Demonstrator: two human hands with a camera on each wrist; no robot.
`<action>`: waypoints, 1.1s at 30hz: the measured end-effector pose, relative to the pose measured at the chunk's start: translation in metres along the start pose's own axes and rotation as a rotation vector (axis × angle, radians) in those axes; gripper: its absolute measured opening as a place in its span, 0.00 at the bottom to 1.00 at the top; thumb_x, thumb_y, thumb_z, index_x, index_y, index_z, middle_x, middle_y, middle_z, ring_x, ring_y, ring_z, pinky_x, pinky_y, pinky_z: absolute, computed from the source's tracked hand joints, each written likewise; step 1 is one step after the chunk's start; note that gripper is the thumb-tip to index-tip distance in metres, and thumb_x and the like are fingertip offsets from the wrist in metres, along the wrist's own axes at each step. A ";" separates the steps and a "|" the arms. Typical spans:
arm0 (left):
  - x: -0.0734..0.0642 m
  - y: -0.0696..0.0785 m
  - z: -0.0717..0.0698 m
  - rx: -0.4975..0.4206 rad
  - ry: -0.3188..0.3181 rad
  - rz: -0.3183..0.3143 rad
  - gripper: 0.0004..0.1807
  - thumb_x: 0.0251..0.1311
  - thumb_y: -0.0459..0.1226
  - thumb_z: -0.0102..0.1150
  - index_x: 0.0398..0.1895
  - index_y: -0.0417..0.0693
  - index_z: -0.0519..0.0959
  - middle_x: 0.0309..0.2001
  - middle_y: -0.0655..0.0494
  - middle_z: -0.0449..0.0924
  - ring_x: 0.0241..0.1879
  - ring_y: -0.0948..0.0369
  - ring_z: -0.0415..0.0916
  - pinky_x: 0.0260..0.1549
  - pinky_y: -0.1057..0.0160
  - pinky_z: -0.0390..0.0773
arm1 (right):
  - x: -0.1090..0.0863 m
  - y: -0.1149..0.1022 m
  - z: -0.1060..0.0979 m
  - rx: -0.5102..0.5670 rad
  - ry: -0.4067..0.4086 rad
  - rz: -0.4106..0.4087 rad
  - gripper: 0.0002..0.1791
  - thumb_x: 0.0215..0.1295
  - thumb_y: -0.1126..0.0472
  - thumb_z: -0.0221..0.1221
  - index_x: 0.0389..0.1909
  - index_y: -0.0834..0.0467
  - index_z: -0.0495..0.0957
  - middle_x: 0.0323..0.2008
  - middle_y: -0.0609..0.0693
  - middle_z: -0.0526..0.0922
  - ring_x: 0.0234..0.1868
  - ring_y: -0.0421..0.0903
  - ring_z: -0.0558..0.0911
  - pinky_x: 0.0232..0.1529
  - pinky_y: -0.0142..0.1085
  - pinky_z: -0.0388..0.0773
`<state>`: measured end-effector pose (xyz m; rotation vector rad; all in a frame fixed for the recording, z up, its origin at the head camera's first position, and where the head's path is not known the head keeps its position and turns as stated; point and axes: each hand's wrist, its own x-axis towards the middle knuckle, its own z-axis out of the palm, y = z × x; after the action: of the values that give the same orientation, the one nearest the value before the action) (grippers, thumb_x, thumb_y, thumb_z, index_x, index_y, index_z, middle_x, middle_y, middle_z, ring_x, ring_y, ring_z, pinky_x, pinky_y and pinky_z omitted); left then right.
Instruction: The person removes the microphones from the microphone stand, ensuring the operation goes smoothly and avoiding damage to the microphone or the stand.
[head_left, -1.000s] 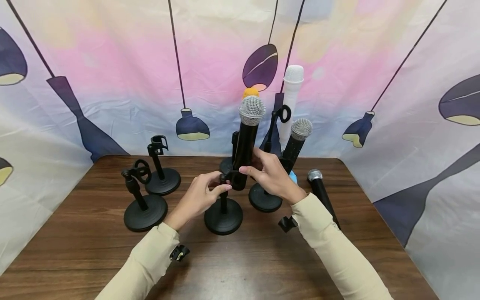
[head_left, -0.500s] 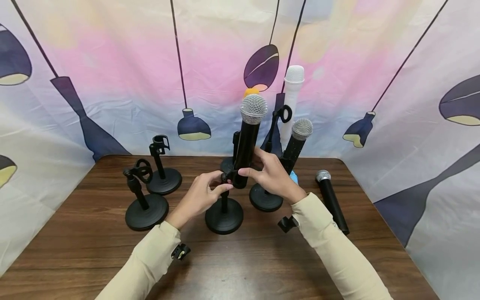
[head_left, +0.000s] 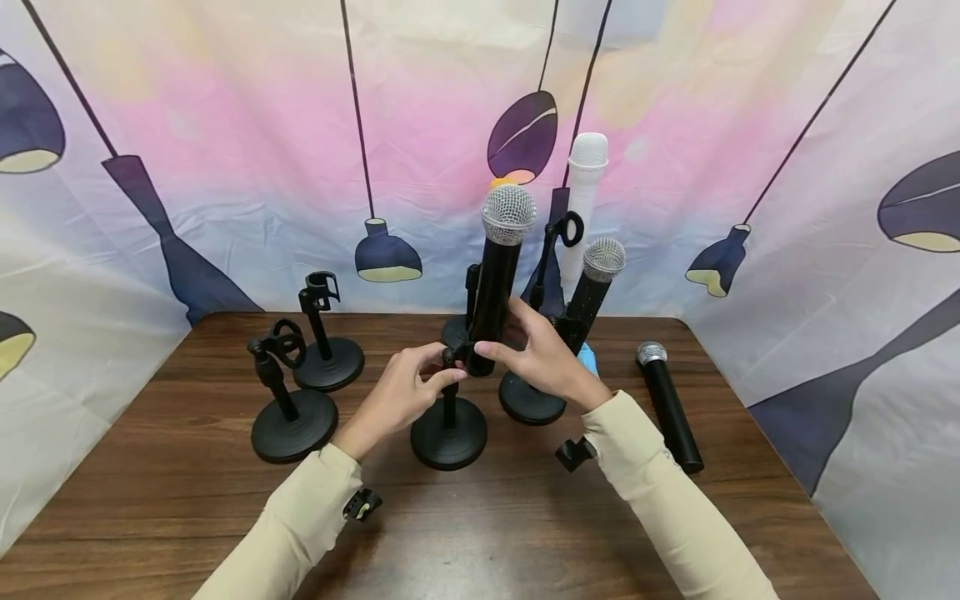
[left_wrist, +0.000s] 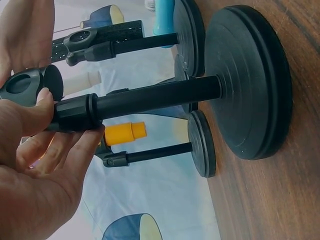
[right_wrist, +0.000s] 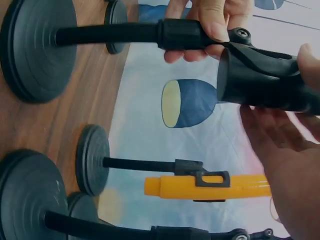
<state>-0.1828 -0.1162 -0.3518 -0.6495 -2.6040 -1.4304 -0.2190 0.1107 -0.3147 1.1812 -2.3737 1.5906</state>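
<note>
A black microphone with a silver mesh head (head_left: 491, 287) leans upright in the ring clip of a black desk stand (head_left: 448, 442). My right hand (head_left: 542, 354) grips its lower body, thumb in front and the other fingers behind. Just below the clip, my left hand (head_left: 401, 390) pinches the stand's upper stem between thumb and fingers. In the right wrist view, the clip (right_wrist: 262, 57) wraps the microphone, whose flat bottom end (right_wrist: 224, 77) sticks out past it. The left wrist view shows the stand's round base (left_wrist: 250, 85) on the table.
Two bare stands (head_left: 292, 425) (head_left: 330, 362) are at left. Behind my hands, stands bear a speckled black microphone (head_left: 588, 292), an orange one (right_wrist: 215, 186) and a white one (head_left: 585, 192). Another black microphone (head_left: 670, 408) lies at right on the wooden table (head_left: 480, 533).
The held microphone has risen slightly in the clip along with my right hand's small shift. The loose microphone at right has rolled a little rightward. My left hand keeps its grip.
</note>
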 end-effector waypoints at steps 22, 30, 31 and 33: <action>0.001 -0.001 -0.002 -0.006 -0.016 -0.001 0.08 0.72 0.40 0.61 0.48 0.48 0.83 0.40 0.53 0.87 0.34 0.55 0.81 0.33 0.56 0.76 | 0.002 -0.002 -0.003 0.000 0.021 -0.034 0.31 0.69 0.70 0.63 0.71 0.67 0.63 0.56 0.63 0.79 0.57 0.55 0.82 0.56 0.38 0.79; 0.000 0.000 -0.002 -0.008 -0.008 -0.015 0.09 0.71 0.40 0.62 0.49 0.49 0.83 0.40 0.56 0.87 0.34 0.57 0.82 0.33 0.57 0.77 | 0.002 -0.007 -0.003 -0.123 0.035 -0.042 0.27 0.74 0.64 0.60 0.69 0.65 0.64 0.54 0.59 0.82 0.54 0.49 0.83 0.52 0.41 0.80; 0.000 0.000 -0.002 -0.008 -0.007 -0.015 0.09 0.71 0.40 0.62 0.49 0.49 0.83 0.40 0.56 0.87 0.35 0.57 0.83 0.34 0.57 0.77 | 0.002 -0.006 -0.003 -0.110 0.030 -0.038 0.28 0.74 0.64 0.59 0.70 0.65 0.63 0.56 0.60 0.81 0.56 0.50 0.82 0.54 0.41 0.79; 0.000 0.000 -0.002 -0.008 -0.009 -0.017 0.09 0.71 0.40 0.62 0.49 0.49 0.83 0.40 0.56 0.87 0.36 0.57 0.83 0.34 0.57 0.77 | 0.002 -0.006 -0.003 -0.067 0.016 -0.027 0.29 0.74 0.65 0.60 0.71 0.65 0.62 0.56 0.61 0.79 0.57 0.52 0.81 0.57 0.40 0.78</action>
<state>-0.1827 -0.1176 -0.3504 -0.6379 -2.6174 -1.4472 -0.2178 0.1112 -0.3081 1.1779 -2.3709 1.4945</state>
